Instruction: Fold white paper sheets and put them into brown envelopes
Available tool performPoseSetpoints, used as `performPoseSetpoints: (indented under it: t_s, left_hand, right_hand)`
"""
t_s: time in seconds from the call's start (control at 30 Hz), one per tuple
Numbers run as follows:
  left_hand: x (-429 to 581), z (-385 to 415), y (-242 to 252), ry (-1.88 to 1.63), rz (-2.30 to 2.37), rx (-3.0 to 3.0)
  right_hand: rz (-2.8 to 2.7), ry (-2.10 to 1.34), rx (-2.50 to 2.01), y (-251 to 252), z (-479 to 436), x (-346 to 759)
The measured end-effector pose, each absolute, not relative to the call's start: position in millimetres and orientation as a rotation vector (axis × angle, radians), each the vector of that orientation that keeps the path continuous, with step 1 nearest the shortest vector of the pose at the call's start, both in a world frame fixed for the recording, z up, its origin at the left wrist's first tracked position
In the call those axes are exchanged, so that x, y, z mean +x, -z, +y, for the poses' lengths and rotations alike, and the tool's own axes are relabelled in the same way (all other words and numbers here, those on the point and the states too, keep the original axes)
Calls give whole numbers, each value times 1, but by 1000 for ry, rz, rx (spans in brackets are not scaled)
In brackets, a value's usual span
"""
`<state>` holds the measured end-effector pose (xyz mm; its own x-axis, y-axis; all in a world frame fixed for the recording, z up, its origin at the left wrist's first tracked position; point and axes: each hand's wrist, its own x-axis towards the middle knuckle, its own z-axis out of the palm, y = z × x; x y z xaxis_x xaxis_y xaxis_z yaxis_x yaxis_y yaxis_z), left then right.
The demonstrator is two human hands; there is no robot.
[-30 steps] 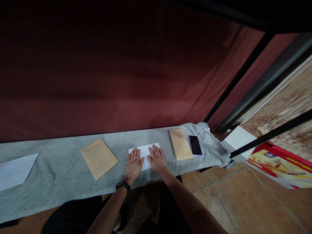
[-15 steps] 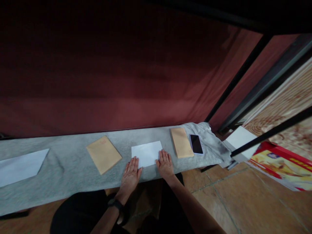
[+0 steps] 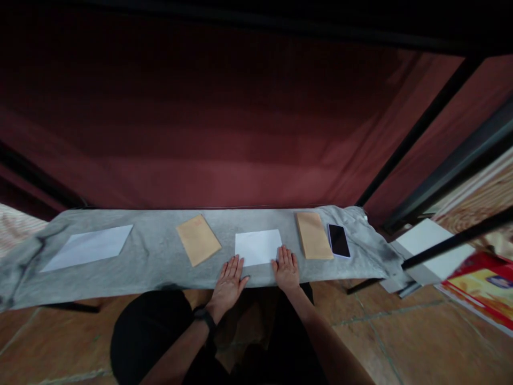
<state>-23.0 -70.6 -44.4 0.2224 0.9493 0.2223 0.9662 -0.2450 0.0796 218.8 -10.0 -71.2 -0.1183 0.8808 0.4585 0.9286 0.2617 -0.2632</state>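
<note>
A small white sheet of paper [image 3: 258, 247] lies flat on the grey cloth in front of me. My left hand [image 3: 230, 284] rests palm down at its near left corner, fingers stretched out and thumb apart. At the near right corner my right hand [image 3: 287, 271] lies flat too, fingertips by the paper's edge. Neither hand grips anything. To the left of the sheet is a tan envelope [image 3: 198, 240], turned at an angle. On the right lies a thicker tan stack, seemingly of envelopes [image 3: 315, 236], beside a dark-screened phone [image 3: 339, 240].
A larger white sheet [image 3: 90, 247] lies farther left on the narrow cloth-covered table [image 3: 152, 267]. Behind it stands a dark red panel [image 3: 200, 176]. Black frame bars, a white box [image 3: 427, 243] and a red-yellow carton [image 3: 489, 289] are at the right.
The view has swung left, so the table and everything on it appear farther right. Both hands stay flat at the small sheet's near corners.
</note>
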Motion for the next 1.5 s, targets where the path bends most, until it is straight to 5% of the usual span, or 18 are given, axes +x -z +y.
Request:
performPoseSetpoints:
  t_s: [0.6, 1.5]
  left_hand:
    - [-22, -72, 23, 78, -1604, -2568]
    - [7, 2, 29, 237, -1766, -2562]
  right_hand:
    - [-2329, 41, -1567, 48, -10, 170]
    - [-2200, -21, -1587, 47, -31, 186]
